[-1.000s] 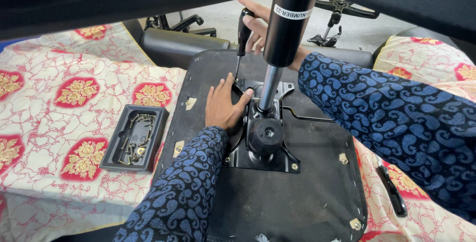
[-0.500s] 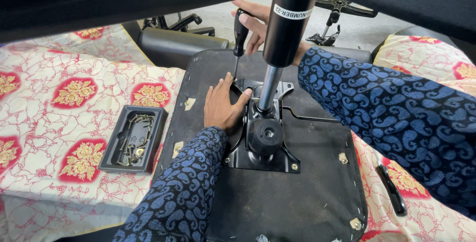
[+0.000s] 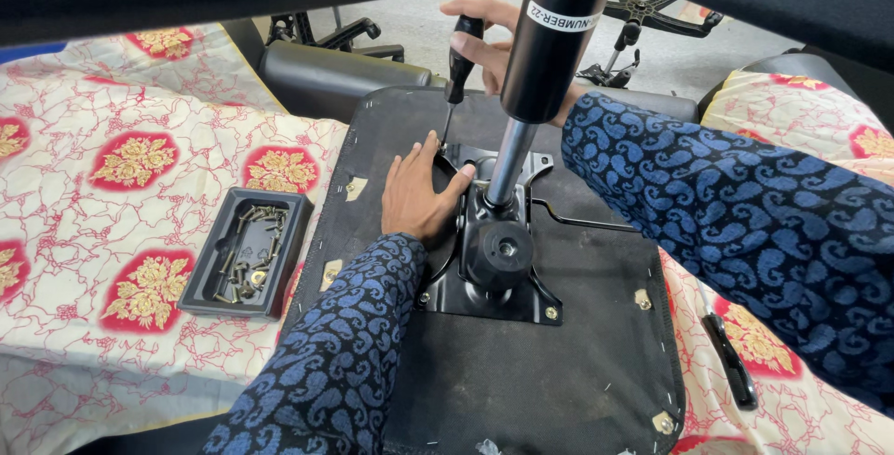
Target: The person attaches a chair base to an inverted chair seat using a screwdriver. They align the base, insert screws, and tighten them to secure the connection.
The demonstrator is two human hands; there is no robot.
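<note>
Screwdriver [image 3: 455,73], black-handled, gripped upright in right hand [image 3: 489,40] at twelve o'clock of metal plate [image 3: 484,278] on upturned seat [image 3: 559,371], tip at plate's far corner; left hand [image 3: 417,196] flat, fingers spread, pressing plate's ten o'clock edge; screw tray [image 3: 247,250] at nine o'clock.

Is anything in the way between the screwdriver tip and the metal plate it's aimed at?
Nothing visible blocks it. The right hand holds the screwdriver with its shaft running straight down to the far corner of the black mounting plate. The left hand rests flat just beside that corner, and the gas cylinder stands to the right.
</note>
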